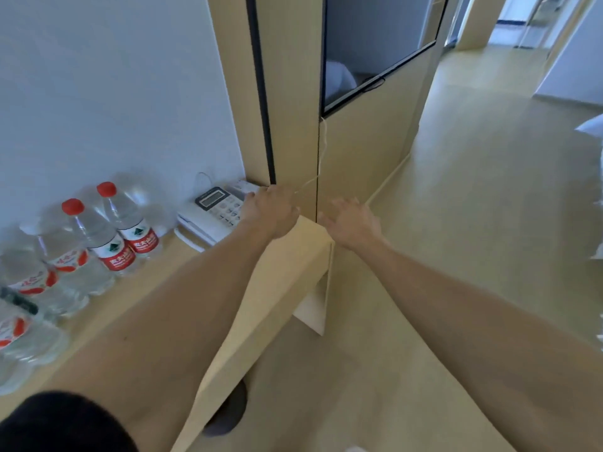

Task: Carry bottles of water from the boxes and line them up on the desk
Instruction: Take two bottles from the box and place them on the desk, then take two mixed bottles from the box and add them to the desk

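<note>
Neither hand holds anything: the left hand (pixel 272 212) is stretched out over the far end of the desk with its fingers loosely bent, and the right hand (pixel 354 223) reaches forward beyond the desk's corner with fingers spread and relaxed. The white wall (pixel 114 93) fills the upper left, and next to it stands a tall wooden partition (pixel 293 93) with a dark glass pane (pixel 375 44), right behind both hands. A pale floor (pixel 489 190) runs off to the right into a corridor. The light wooden desk (pixel 228 321) runs along the wall from lower left to its corner just beneath the hands. On it, against the wall, the water bottles (pixel 111 236) stand in a row from the left edge toward the middle; the two farthest have red caps and red labels with white characters and a small green mark, the nearer ones carry white labels with red patches, their print too blurred to read. Beyond the row a white desk telephone (pixel 212 213) with a grey display lies just beside the left hand, between the bottles and the partition. A thin white cord (pixel 321 158) hangs down the partition near the hands. A dark shoe (pixel 228 412) shows under the desk edge.
</note>
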Demonstrator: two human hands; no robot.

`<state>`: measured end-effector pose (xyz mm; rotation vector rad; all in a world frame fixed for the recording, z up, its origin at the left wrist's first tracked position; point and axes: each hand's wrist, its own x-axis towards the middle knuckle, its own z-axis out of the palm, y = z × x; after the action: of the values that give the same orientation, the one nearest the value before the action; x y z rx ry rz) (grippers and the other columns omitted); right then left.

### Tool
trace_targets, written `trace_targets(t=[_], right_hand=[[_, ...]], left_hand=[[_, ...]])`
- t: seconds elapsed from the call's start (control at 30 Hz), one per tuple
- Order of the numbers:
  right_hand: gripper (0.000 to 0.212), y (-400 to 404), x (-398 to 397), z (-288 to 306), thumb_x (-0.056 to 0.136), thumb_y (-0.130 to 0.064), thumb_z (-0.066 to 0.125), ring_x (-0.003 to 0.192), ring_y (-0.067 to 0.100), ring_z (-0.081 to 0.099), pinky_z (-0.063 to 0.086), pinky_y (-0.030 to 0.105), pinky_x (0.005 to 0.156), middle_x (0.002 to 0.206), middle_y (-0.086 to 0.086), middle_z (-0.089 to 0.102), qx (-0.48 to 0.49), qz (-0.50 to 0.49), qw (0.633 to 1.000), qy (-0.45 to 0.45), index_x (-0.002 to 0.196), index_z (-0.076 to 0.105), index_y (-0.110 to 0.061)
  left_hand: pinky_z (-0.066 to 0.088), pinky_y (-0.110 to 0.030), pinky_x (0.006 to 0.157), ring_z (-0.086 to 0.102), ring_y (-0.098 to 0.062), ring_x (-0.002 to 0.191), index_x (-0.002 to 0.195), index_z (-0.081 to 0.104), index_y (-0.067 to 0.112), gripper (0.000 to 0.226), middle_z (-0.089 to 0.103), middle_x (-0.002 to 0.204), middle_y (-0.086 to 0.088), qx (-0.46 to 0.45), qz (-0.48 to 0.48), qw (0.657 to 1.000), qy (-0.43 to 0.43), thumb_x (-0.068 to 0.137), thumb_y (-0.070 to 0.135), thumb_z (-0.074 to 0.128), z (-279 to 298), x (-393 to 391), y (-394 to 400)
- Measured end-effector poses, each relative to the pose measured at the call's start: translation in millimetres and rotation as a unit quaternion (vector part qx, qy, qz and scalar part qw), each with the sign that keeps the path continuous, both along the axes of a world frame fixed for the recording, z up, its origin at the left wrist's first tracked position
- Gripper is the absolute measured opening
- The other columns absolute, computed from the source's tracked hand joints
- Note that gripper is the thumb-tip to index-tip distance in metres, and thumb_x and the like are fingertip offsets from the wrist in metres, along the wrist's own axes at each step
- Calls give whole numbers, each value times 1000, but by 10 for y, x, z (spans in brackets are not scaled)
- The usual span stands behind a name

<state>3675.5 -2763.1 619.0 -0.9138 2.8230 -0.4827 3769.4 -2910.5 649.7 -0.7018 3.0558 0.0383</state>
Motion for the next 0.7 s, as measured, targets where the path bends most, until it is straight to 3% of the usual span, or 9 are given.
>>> trace_targets(t=[0.43,0.7], right_hand=[[53,2697,-932,-348,98,-55,42,131,31,47,44,46,102,141,8,51,31,-206,976,-62,142,45,-26],[54,3668,-1225,-514,99,-54,40,132,31,47,44,49,104,143,9,49,53,-310,945,-96,144,43,-24]], left_hand=[[37,-43,113,42,-31,140,154,35,25,55,44,154,-9,57,-161,983,-65,103,47,38,-527,-1704,2115],[30,-45,114,38,-35,142,155,33,23,55,40,154,-15,82,-248,961,-89,104,39,42,-800,-2475,3128]])
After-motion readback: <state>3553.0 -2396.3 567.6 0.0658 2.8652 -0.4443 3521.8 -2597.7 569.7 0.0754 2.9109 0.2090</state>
